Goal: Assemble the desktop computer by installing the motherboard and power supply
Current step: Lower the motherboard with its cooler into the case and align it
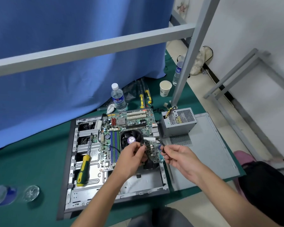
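Observation:
An open grey computer case (82,190) lies flat on the green mat. The green motherboard (129,122) sits inside it, its black CPU fan (129,136) near the middle. The grey power supply (177,123) stands outside the case at the board's right, yellow and black wires at its top. Above the board's right part, my left hand (131,159) and my right hand (177,157) each pinch one end of a thin black cable (159,140) with a white connector. A yellow and green screwdriver (84,167) rests in the case's left half.
The case's side panel (203,154) lies to the right under the power supply. A water bottle (118,98), a paper cup (165,88) and two yellow-handled tools (144,98) stand behind the case. A grey metal frame (88,46) crosses overhead. A black bag (269,190) sits at right.

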`<state>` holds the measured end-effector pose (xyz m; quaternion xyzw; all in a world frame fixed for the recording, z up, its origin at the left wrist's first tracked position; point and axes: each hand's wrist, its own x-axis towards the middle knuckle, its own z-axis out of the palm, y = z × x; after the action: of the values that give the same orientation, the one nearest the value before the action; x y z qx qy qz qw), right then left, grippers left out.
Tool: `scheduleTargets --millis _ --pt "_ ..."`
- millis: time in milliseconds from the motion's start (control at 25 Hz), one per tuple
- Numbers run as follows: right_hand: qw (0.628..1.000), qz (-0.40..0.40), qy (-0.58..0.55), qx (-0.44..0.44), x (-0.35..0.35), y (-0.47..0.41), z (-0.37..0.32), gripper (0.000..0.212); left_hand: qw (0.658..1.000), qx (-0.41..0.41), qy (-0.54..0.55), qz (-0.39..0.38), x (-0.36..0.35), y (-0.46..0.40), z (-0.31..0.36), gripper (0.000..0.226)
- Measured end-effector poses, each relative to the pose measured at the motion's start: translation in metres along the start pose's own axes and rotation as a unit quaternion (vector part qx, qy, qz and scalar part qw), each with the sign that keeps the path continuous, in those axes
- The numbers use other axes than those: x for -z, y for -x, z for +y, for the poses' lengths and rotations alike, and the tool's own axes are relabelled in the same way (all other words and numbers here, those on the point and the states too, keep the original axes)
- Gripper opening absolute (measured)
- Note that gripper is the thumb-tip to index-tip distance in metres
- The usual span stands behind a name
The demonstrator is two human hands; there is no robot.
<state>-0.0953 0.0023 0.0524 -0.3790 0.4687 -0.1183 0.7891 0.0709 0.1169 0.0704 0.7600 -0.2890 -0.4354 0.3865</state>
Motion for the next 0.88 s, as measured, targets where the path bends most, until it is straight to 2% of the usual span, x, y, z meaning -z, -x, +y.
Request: scheduleTargets --millis 120,160,320,560,640,720,800,880 --pt "0.999 -0.018 -0.037 0.008 -0.007 0.006 0.004 0.033 1.000 -0.003 0.012 -0.008 0.005 0.004 -0.004 0.024" --pt "0.999 -0.021 -0.044 0.010 -0.009 0.007 0.007 0.034 1.000 -0.007 0.007 -0.009 0.007 0.005 -0.007 0.024" --pt "0.998 -0.024 -0.053 0.019 -0.016 0.012 0.016 0.018 1.000 -0.014 -0.011 -0.007 0.014 0.009 -0.015 0.023" --pt "0.971 -0.084 -0.226 -0.005 -0.033 0.020 0.021 0.017 1.000 -0.021 -0.009 -0.013 0.021 0.016 -0.015 0.021" --pt "0.964 -0.070 -0.258 0.000 -0.036 0.016 0.024 0.016 0.999 -0.029 -0.015 -0.008 0.022 0.011 -0.015 0.022" --pt "0.981 -0.005 -0.190 0.037 -0.035 0.010 0.025 0.019 0.999 -0.032 -0.013 0.001 0.020 0.007 -0.014 0.024" --pt "0.990 0.104 -0.021 0.092 -0.034 0.007 0.024 0.020 0.999 -0.031 -0.023 -0.003 0.017 0.005 -0.013 0.023" --pt "0.956 0.200 0.157 0.143 -0.034 0.006 0.021 0.017 0.999 -0.033 -0.031 -0.015 0.014 0.004 -0.013 0.021"
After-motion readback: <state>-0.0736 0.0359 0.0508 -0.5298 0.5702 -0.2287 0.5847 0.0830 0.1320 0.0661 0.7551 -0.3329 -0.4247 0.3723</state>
